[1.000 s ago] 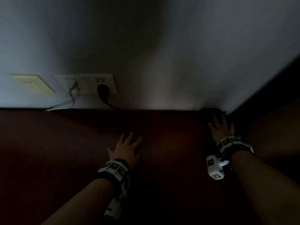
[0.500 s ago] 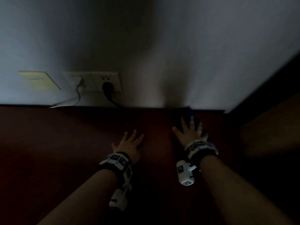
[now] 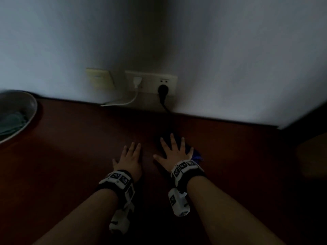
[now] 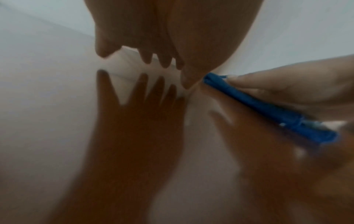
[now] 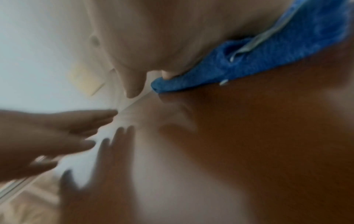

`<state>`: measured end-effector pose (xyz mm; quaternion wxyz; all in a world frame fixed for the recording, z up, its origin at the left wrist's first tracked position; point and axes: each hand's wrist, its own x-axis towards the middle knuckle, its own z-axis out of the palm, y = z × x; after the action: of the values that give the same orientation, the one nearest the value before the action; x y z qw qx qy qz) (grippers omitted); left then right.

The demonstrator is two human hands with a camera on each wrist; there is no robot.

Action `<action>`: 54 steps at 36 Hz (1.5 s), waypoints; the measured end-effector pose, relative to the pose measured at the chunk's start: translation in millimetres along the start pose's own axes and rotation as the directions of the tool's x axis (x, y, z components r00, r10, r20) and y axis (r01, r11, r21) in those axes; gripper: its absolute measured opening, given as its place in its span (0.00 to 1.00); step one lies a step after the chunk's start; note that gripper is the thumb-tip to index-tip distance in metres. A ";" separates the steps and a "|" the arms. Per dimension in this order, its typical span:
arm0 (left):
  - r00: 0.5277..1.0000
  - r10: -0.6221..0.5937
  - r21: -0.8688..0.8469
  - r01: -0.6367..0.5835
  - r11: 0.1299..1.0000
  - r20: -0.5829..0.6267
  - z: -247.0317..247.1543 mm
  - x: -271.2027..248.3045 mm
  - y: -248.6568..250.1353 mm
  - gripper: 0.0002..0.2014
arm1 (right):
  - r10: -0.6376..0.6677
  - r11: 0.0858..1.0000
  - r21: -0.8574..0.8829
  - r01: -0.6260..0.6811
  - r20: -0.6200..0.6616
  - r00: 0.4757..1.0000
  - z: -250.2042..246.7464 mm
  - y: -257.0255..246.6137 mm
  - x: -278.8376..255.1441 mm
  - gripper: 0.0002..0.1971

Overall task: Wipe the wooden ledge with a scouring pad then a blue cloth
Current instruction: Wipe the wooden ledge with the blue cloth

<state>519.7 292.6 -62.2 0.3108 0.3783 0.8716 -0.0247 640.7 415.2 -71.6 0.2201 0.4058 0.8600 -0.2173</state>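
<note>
The wooden ledge (image 3: 74, 149) is dark red-brown wood, smooth and shiny, so it mirrors the fingers like glass. The blue cloth (image 5: 268, 60) is soft and fuzzy. The wall (image 3: 230, 59) is flat, matt white. The bowl (image 3: 26, 110) looks smooth.

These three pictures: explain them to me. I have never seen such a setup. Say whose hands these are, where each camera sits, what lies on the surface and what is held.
No machine here: a person's two bare hands, each wrist wearing a camera band. The dark picture comes from a head-worn camera; the two blurred close-ups from the wrists. The left hand rests flat on the dark reddish-brown wooden ledge. The right hand presses a folded blue cloth flat against it with straight fingers. Behind, a white wall socket holds a black plug and a white one. At far left, a grey bowl's rim.
</note>
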 end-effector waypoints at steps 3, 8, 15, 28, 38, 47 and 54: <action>1.000 0.011 -0.027 -0.012 1.000 -0.007 -1.5 -7.2 -14.5 0.36 | -0.134 0.988 -0.071 0.134 0.015 0.991 16.2 -34.9 -8.6 0.36; 0.999 0.017 -0.120 -0.013 0.993 0.030 -4.9 -19.6 -41.0 0.38 | -0.351 0.899 -0.248 0.361 0.083 0.933 44.5 -49.4 -36.4 0.34; 0.989 0.096 0.061 -0.103 0.993 0.113 2.7 -27.4 -56.7 0.33 | -0.373 0.870 -0.283 0.403 0.153 0.915 50.9 7.0 -89.6 0.30; 0.967 0.177 0.145 -0.205 0.968 0.186 1.6 -31.4 -76.6 0.34 | 0.533 0.825 0.255 -0.504 -0.054 0.845 35.6 69.8 -83.1 0.29; 0.970 0.242 -0.132 -0.236 0.963 0.033 7.0 -35.1 -95.2 0.28 | -0.015 1.000 0.002 0.015 0.003 1.000 77.5 -50.4 -95.1 0.35; 0.999 0.049 -0.276 -0.042 0.960 0.015 40.7 -104.0 -111.3 0.21 | -0.302 0.932 -0.182 0.313 0.088 0.949 128.4 -83.2 -150.3 0.36; 0.992 -0.087 -0.360 0.115 0.926 0.095 66.8 -153.6 -117.3 0.23 | -0.445 0.895 0.077 0.439 0.104 0.890 139.9 -72.0 -204.2 0.25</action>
<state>555.5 91.5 -52.4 0.4073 0.2673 0.8667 0.1071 729.0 173.4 -57.3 0.2050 0.1915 0.9093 -0.3074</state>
